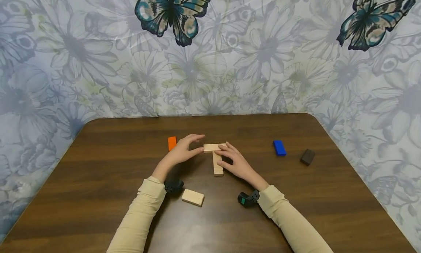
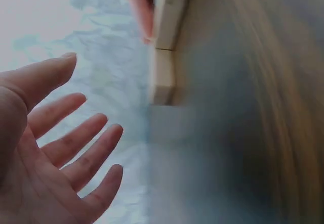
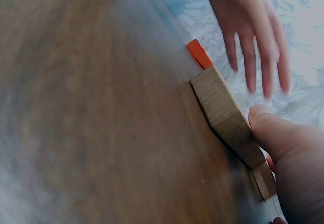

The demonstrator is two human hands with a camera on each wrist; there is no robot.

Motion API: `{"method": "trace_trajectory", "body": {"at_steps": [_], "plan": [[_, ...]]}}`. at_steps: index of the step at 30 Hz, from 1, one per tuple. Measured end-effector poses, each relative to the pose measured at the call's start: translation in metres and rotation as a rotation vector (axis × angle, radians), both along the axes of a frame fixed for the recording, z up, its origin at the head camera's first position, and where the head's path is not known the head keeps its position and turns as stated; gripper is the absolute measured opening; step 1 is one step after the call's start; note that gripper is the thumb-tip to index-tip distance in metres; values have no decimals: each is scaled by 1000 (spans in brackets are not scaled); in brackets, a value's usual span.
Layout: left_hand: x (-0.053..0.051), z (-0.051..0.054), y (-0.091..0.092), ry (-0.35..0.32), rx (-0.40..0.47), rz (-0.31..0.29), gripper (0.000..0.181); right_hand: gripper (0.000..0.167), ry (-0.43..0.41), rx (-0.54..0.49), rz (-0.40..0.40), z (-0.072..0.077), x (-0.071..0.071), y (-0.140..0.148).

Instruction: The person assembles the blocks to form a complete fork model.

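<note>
Two light wooden blocks form a T on the table in the head view: a crosswise block (image 1: 210, 148) and a lengthwise block (image 1: 217, 169) touching its near side. Just off the crosswise block's left end is the left hand (image 1: 179, 152), fingers spread and relaxed, holding nothing; its palm (image 2: 66, 168) faces the left wrist camera. The right hand (image 1: 238, 165) rests at the T's right side, fingertips on the blocks and thumb against the lengthwise one. In the right wrist view its thumb (image 3: 288, 143) lies by the wood (image 3: 223, 113); its other fingers are mostly hidden.
An orange block (image 1: 171, 142) lies behind the left hand. Another light wooden block (image 1: 193, 197) is near the left wrist. Farther right on the brown table (image 1: 98, 194) are a blue block (image 1: 279, 148) and a dark brown block (image 1: 307, 157). A patterned wall covering stands behind.
</note>
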State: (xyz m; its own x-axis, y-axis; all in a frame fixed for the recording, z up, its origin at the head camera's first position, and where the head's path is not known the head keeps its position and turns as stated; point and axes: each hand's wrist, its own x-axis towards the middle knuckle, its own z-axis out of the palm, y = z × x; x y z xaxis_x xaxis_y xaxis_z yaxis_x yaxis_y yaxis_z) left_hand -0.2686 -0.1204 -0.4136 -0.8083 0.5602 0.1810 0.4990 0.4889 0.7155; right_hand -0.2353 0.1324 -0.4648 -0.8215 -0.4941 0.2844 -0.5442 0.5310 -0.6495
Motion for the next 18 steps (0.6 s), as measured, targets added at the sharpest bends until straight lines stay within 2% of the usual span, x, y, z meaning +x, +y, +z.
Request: {"method": "trace_trajectory", "body": {"at_steps": [4, 8, 12, 18], "plan": [[27, 15, -17, -11, 57, 3, 49, 43, 4, 2, -9, 1, 1, -1], [49, 18, -32, -10, 74, -48, 49, 43, 29, 0, -12, 2, 1, 1], [67, 12, -46, -39, 58, -101, 53, 43, 34, -7, -1, 0, 0, 1], [87, -8, -62, -79, -35, -171, 61, 43, 28, -10, 12, -2, 2, 1]]}}
